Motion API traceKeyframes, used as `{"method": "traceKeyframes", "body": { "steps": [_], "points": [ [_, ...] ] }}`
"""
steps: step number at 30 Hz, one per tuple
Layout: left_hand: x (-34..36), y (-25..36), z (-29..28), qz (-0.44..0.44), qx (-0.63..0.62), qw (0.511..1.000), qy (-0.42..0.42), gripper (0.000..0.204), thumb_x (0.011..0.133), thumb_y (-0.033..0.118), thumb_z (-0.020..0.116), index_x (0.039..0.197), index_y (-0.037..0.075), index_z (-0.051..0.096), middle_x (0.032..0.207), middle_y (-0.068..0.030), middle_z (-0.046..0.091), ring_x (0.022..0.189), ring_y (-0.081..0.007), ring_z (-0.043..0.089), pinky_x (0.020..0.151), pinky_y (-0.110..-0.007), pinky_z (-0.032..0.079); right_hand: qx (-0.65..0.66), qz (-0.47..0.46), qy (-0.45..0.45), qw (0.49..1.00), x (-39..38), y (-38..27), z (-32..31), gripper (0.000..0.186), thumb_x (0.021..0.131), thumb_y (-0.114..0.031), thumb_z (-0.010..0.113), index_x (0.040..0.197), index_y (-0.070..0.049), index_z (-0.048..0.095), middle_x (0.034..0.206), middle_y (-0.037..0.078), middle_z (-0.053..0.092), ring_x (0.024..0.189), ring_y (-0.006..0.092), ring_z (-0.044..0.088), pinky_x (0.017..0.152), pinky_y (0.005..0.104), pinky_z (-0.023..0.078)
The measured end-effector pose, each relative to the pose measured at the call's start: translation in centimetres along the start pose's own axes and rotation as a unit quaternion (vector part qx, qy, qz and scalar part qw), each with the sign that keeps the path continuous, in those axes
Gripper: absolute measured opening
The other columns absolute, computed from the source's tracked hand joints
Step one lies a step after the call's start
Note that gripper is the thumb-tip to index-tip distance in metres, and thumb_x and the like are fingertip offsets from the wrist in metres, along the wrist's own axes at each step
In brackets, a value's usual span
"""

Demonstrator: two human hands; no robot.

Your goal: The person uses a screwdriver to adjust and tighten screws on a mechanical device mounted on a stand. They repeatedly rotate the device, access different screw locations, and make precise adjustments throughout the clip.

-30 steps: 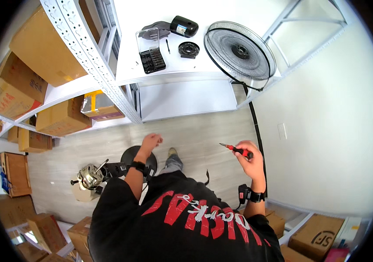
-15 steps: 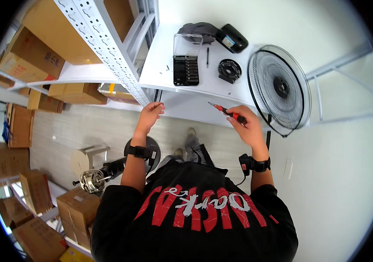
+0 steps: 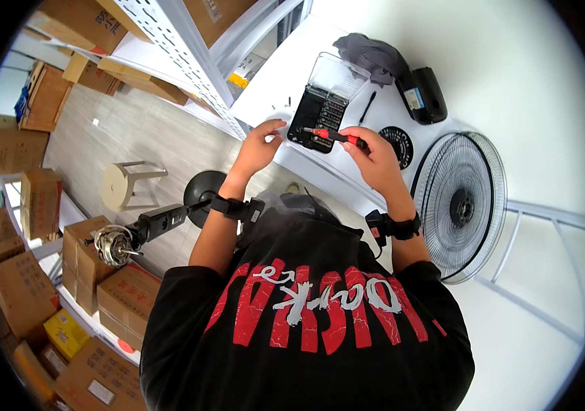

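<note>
A red-and-black screwdriver (image 3: 334, 135) is gripped in my right hand (image 3: 377, 162), its tip pointing left over the near part of a black bit case (image 3: 306, 114). The case lies with its clear lid (image 3: 338, 74) folded back, and several bits stand in rows inside. Whether the tip touches the case I cannot tell. My left hand (image 3: 259, 148) hovers at the table's front edge, left of the case. Its fingers are loosely bent, thumb and forefinger a little apart, with nothing visible between them. Several small loose pieces (image 3: 282, 105) lie on the tabletop beyond it.
On the white table (image 3: 320, 34) are a grey cloth (image 3: 372, 58), a black device (image 3: 421, 96), a thin dark rod (image 3: 368, 107) and a round black part (image 3: 396, 146). A fan grille (image 3: 460, 205) stands right. Left are a fan motor on its stand (image 3: 118, 245), a stool (image 3: 116, 186) and boxed shelves.
My right hand has brought the screwdriver left and over the bit case. My left hand has moved up and right towards the case. The whole view has turned and shifted.
</note>
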State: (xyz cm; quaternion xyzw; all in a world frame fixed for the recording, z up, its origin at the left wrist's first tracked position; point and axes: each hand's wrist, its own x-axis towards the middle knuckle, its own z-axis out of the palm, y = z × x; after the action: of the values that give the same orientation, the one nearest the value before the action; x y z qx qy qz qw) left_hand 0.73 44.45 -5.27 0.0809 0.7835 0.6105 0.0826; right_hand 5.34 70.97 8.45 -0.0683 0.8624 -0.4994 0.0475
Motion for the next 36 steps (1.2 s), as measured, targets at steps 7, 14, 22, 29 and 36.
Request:
{"method": "traceKeyframes", "body": {
  "steps": [7, 14, 22, 29, 36],
  "points": [
    [0.5, -0.2, 1.1, 0.015, 0.017, 1.000, 0.010, 0.029, 0.092, 0.001, 0.063, 0.121, 0.004, 0.069, 0.129, -0.0107, 0.065, 0.102, -0.0191, 0.065, 0.084, -0.031, 0.053, 0.009, -0.014, -0.037, 0.999, 2.4, 2.0, 0.5, 0.023, 0.093, -0.011, 0.067, 0.116, -0.004, 0.065, 0.097, 0.012, 0.068, 0.077, 0.0192, 0.064, 0.069, 0.0295, 0.051],
    [0.9, 0.2, 1.5, 0.007, 0.037, 0.999, -0.001, 0.025, 0.089, 0.001, 0.063, 0.113, 0.002, 0.072, 0.124, -0.0130, 0.067, 0.099, -0.0257, 0.068, 0.081, -0.032, 0.054, -0.022, -0.035, -0.040, 0.998, 3.0, 1.8, 0.9, 0.023, 0.093, -0.013, 0.068, 0.114, -0.003, 0.065, 0.101, 0.015, 0.068, 0.082, 0.0280, 0.067, 0.070, 0.0335, 0.053],
    [0.8, 0.5, 1.5, 0.008, 0.046, 0.999, 0.002, 0.024, 0.089, 0.000, 0.063, 0.111, 0.002, 0.072, 0.122, -0.0126, 0.068, 0.098, -0.0258, 0.068, 0.081, -0.032, 0.054, -0.040, -0.039, -0.042, 0.998, 3.0, 2.0, 1.0, 0.022, 0.094, -0.014, 0.067, 0.113, -0.003, 0.065, 0.102, 0.016, 0.068, 0.084, 0.0307, 0.068, 0.070, 0.0354, 0.054],
    [1.1, -0.9, 1.6, 0.025, 0.018, 1.000, 0.007, 0.023, 0.088, 0.000, 0.064, 0.110, 0.002, 0.072, 0.121, -0.0113, 0.068, 0.096, -0.0234, 0.068, 0.081, -0.032, 0.054, -0.033, -0.036, -0.043, 0.998, 3.2, 2.2, 1.0, 0.022, 0.093, -0.013, 0.067, 0.113, -0.003, 0.065, 0.100, 0.016, 0.068, 0.082, 0.0297, 0.067, 0.070, 0.0350, 0.054],
    [1.1, -0.5, 1.5, 0.020, 0.018, 1.000, 0.006, 0.022, 0.088, 0.000, 0.064, 0.108, 0.001, 0.072, 0.120, -0.0110, 0.068, 0.094, -0.0226, 0.068, 0.080, -0.031, 0.054, -0.037, -0.033, -0.046, 0.998, 3.3, 2.2, 1.1, 0.022, 0.093, -0.013, 0.067, 0.113, -0.003, 0.065, 0.101, 0.016, 0.068, 0.082, 0.0295, 0.067, 0.070, 0.0350, 0.054]
  ]
}}
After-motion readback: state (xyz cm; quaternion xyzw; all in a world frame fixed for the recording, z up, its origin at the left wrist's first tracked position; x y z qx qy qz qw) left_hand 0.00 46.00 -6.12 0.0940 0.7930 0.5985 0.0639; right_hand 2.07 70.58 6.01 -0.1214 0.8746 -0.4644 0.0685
